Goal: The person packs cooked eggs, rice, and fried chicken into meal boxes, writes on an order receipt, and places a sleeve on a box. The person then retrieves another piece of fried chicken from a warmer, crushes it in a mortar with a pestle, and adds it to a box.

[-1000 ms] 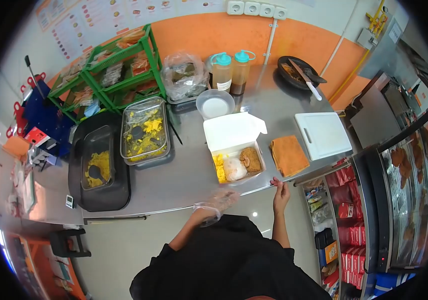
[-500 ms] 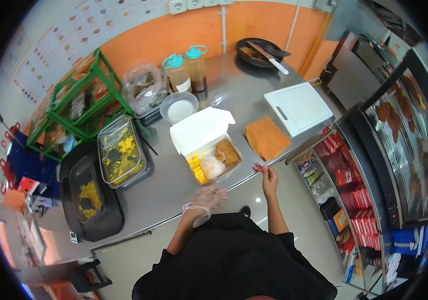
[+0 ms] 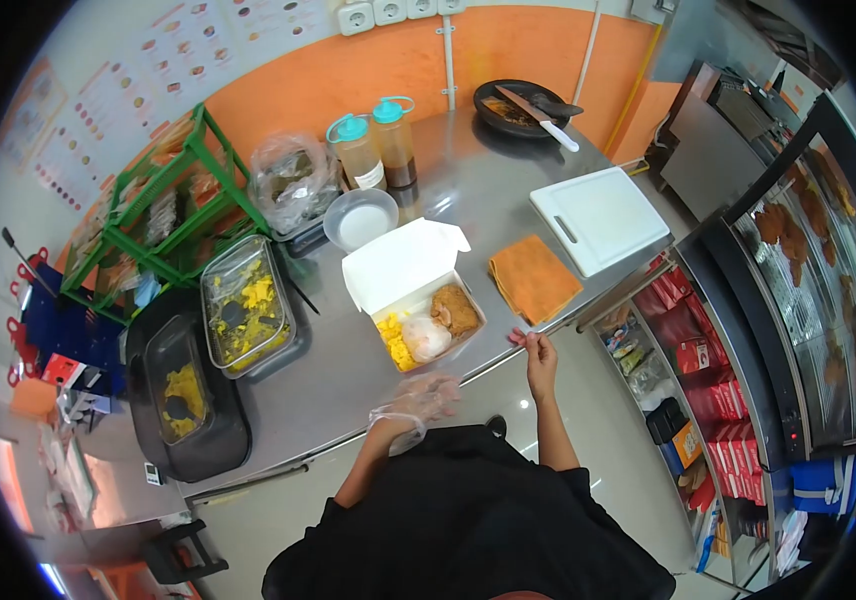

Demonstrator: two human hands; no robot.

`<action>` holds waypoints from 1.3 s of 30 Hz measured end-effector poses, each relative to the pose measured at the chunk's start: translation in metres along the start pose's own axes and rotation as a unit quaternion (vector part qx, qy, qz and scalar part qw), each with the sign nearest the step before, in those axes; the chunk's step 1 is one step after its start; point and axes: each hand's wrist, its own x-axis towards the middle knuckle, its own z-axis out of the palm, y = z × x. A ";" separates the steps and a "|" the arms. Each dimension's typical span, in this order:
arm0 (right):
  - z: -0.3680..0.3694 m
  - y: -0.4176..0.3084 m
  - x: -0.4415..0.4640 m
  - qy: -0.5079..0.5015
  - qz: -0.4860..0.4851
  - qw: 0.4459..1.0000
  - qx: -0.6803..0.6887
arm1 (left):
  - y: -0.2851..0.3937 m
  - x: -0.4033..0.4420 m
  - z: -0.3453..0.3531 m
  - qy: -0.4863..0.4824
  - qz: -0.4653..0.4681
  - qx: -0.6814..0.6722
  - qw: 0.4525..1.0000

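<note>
Viewpoint turning rightward since the earlier frame: the white cardboard box [image 3: 400, 264] is now showing farther left, and a dark shoe [image 3: 496, 426] is coming into view below the steel counter [image 3: 338, 385]. Both hands are staying near the counter's front edge. The left hand [image 3: 416, 405], in a clear plastic glove, is holding nothing visible, fingers extended and open just beside the box; glare and blur are hiding whether it is touching the edge. The right hand [image 3: 540, 362], bare, is curling its fingers near the folded orange cloth [image 3: 535, 281]; whether it is gripping anything, one cannot tell.

The box is lying open on the counter, lid raised. Three foods are sitting inside: yellow pieces [image 3: 395, 342], a white mound [image 3: 425, 338] and a brown crusted piece [image 3: 455, 309].

Hard to make out: the contents of the crumpled clear plastic bag [image 3: 293, 180] and of packets in the green tiered rack [image 3: 161, 235]. The frame is cutting off the rightmost part of the glass display case [image 3: 816, 290].

Counting: two clear squeeze bottles with turquoise caps [image 3: 360, 155], two clear trays of yellow food [image 3: 248, 305], four white wall sockets [image 3: 389, 12], one round clear bowl [image 3: 361, 220], one white cutting board [image 3: 603, 220], one white-handled knife [image 3: 557, 134] lying across a black round dish [image 3: 508, 127].
</note>
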 end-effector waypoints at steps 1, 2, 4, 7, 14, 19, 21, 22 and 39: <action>0.000 0.001 0.000 0.000 -0.002 1.000 0.010 | -0.006 -0.001 -0.002 0.013 0.003 -0.011 1.000; -0.001 0.002 0.001 0.003 -0.005 1.000 0.019 | -0.012 -0.003 -0.004 0.024 0.005 -0.023 0.999; 0.000 0.006 0.003 -0.004 -0.007 1.000 0.022 | -0.024 -0.001 -0.009 0.037 0.010 -0.048 0.998; -0.021 0.015 -0.001 -0.004 0.063 0.976 0.208 | -0.042 0.007 -0.007 0.004 0.012 -0.078 0.997; -0.161 0.191 -0.191 0.150 0.361 0.875 -0.286 | -0.030 0.053 0.040 -0.178 -0.050 -0.057 0.981; -0.190 0.157 -0.427 0.140 0.632 0.633 -0.424 | -0.033 0.094 0.082 -0.258 -0.093 -0.005 0.962; -0.200 0.153 -0.476 0.304 0.690 0.599 -0.268 | -0.026 0.100 0.106 -0.258 -0.082 -0.005 0.963; -0.219 0.151 -0.469 0.207 0.724 0.585 -0.301 | -0.023 0.101 0.118 -0.216 -0.092 -0.019 0.972; -0.634 0.170 0.198 0.343 0.415 0.615 -0.576 | -0.042 0.242 0.389 -0.040 -0.300 -0.104 0.947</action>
